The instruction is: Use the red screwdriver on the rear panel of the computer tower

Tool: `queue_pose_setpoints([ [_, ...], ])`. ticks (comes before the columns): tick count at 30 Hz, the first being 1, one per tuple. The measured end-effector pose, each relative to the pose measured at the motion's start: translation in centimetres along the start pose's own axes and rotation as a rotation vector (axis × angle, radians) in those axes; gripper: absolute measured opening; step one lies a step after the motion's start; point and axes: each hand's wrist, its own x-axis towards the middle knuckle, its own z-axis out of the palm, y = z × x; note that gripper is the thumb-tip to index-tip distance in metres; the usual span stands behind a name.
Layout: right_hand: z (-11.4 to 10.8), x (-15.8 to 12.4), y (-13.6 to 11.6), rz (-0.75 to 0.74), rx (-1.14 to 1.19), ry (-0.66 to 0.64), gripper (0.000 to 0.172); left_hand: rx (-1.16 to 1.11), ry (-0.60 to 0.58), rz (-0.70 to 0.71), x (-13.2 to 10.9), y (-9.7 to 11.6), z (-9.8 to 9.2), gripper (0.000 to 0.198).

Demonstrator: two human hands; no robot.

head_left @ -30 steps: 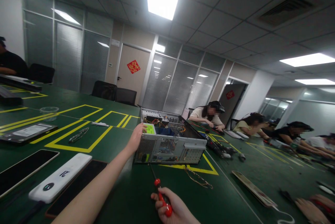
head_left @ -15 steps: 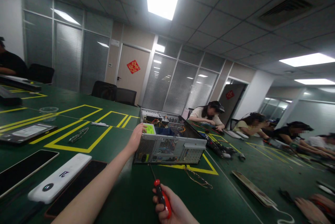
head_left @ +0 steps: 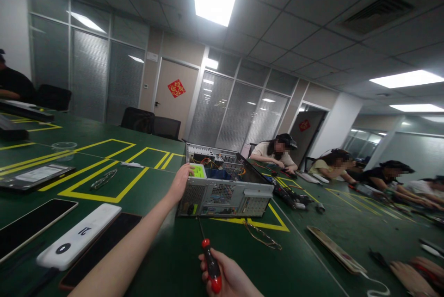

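Observation:
An open grey computer case [head_left: 225,186] lies on its side on the green table [head_left: 166,255], its rear panel facing me. My left hand [head_left: 181,181] rests on the case's near left corner, fingers curled over the top edge by a green label. My right hand [head_left: 231,278], low in the picture, grips a red and black screwdriver [head_left: 210,262]. Its thin shaft points up toward the bottom of the rear panel.
A white power bank [head_left: 79,237] and dark tablets [head_left: 31,223] lie at the left. Yellow tape boxes mark the table. A loose metal strip [head_left: 335,250] and cables [head_left: 260,234] lie to the right. Several people work along the table's right side; black chairs [head_left: 151,123] stand behind.
My right hand has shifted its hold on the screwdriver, whose handle now stands a little more upright. The left hand and the case have stayed put.

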Motion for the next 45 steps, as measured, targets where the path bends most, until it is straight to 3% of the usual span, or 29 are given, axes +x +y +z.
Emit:
queue_pose_setpoints([
  [4, -0.1, -0.2, -0.2, 0.001, 0.032, -0.038, 0.031, 0.006, -0.001, -0.022, 0.0, 0.2, 0.0, 0.045],
  [9, 0.3, -0.8, -0.6, -0.018, 0.160, -0.032, 0.045, -0.011, 0.014, -0.035, 0.1, 0.0, 0.2, 0.048],
  [15, 0.4, -1.2, -1.1, 0.025, 0.264, -0.046, 0.044, -0.029, 0.018, -0.041, 0.1, -0.2, 0.2, 0.050],
  [19, -0.1, -1.5, -1.4, 0.026, 0.139, -0.147, 0.032, -0.017, 0.005, -0.021, 0.0, 0.0, 0.0, 0.049],
  [22, -0.1, -2.0, -1.5, -0.115, -0.036, -0.242, 0.026, -0.006, 0.006, -0.027, 0.0, 0.0, 0.0, 0.049],
  [27, 0.4, -2.8, -2.1, -0.430, -0.144, -0.268, 0.041, 0.009, 0.011, -0.039, 0.0, -0.2, 0.2, 0.047],
  [45, 0.7, -2.2, -3.0, -0.494, -0.243, -0.225, 0.050, 0.000, 0.009, -0.025, 0.1, -0.3, 0.2, 0.047],
])
